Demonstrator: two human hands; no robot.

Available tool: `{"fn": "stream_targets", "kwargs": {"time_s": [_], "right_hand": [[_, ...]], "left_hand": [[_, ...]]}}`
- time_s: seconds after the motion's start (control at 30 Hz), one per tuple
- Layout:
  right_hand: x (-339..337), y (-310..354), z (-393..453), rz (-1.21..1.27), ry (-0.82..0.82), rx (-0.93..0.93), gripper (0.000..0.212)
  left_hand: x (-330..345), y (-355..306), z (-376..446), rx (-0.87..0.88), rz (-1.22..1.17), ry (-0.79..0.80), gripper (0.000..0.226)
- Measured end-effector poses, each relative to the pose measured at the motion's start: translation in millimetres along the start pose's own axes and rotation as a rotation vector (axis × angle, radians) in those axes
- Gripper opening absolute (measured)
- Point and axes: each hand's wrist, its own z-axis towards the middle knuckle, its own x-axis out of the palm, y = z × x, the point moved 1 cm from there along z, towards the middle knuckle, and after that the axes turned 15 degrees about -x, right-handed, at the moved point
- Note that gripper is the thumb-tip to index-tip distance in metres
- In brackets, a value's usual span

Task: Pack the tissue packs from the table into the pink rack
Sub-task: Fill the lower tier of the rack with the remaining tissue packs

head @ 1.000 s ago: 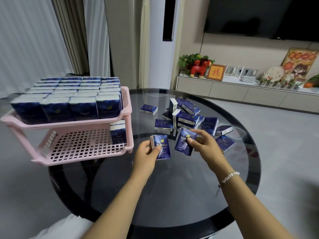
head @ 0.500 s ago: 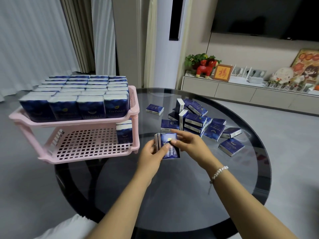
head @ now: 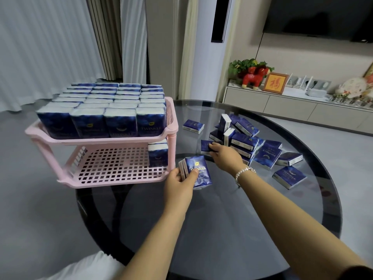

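Observation:
My left hand (head: 177, 183) grips two dark blue tissue packs (head: 198, 171) stacked face to face, upright, just right of the pink rack (head: 113, 179). The rack's top shelf (head: 101, 139) is filled with several rows of packs. On its lower shelf one pack (head: 158, 155) stands at the right end. My right hand (head: 226, 156) reaches to the pile of loose packs (head: 244, 138) on the round glass table (head: 222, 229), its fingertips on a flat pack (head: 206, 146) at the pile's near left edge.
More loose packs lie to the right, one at the far right (head: 289, 176) and one apart at the back (head: 193, 126). The rack overhangs the table's left edge. A TV cabinet (head: 282, 106) with ornaments stands behind; curtains hang at the left.
My right hand passed its pack onto the one in my left hand, let go and moved back to the pile. The left hand now holds both packs nearer the rack.

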Motion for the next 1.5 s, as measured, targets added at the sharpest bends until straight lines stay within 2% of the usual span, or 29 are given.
{"fn": "stream_targets", "kwargs": {"time_s": [0.2,0.37,0.43,0.5,0.53,0.6,0.67,0.83,1.0,1.1,1.17,1.3,1.37,1.43,1.5], "right_hand": [[-0.1,-0.8,-36.0,0.006,-0.039,-0.09,0.035],[-6.8,1.6,-59.3,0.045,-0.123,-0.125,0.024],[-6.9,4.3,-61.6,0.065,-0.148,-0.067,0.038],[-5.8,6.3,-61.2,0.139,-0.064,0.076,0.057],[-4.8,6.5,-59.9,0.202,-0.017,0.138,0.059],[-4.4,7.4,-58.6,0.299,0.026,0.196,0.057],[-4.3,10.0,-59.9,0.356,-0.008,0.19,0.054],[-6.6,23.9,-79.5,0.614,-0.184,0.151,0.034],[-29.4,30.0,-107.5,0.934,-0.385,0.102,0.039],[-33.6,35.9,-120.5,0.972,-0.39,0.078,0.023],[-34.7,43.6,-125.8,1.013,-0.348,-0.006,0.021],[-33.1,63.0,-127.8,0.964,-0.28,-0.134,0.026],[-30.8,69.3,-124.4,0.766,-0.273,-0.189,0.027],[-30.0,75.8,-121.4,0.64,-0.314,-0.207,0.027],[-29.6,82.0,-119.1,0.647,-0.365,-0.192,0.025]], "left_hand": [[-13.5,-2.8,-11.1,-0.026,-0.012,0.002,0.013],[-20.9,-2.6,-22.6,-0.034,0.001,0.052,0.013],[-22.7,-3.4,-25.6,-0.047,0.005,0.06,0.015],[-24.1,-3.9,-26.9,-0.057,0.0,0.066,0.017],[-24.9,-4.1,-27.4,-0.06,0.001,0.069,0.017],[-26.5,-4.5,-28.1,-0.064,0.006,0.074,0.018],[-28.2,-5.1,-28.4,-0.068,0.003,0.078,0.018],[-30.4,-7.4,-31.0,-0.053,0.02,0.092,0.019],[-33.1,-6.6,-32.6,-0.042,0.053,0.1,0.019],[-32.8,-6.3,-35.1,-0.035,0.059,0.13,0.021],[-33.2,-7.0,-36.9,-0.047,0.045,0.17,0.022],[-35.8,-7.5,-39.3,-0.117,0.071,0.302,0.028],[-38.0,-8.3,-39.2,-0.127,0.085,0.353,0.031],[-41.0,-10.9,-40.9,-0.132,0.056,0.409,0.032],[-43.6,-13.0,-42.8,-0.127,0.068,0.451,0.048]]}}
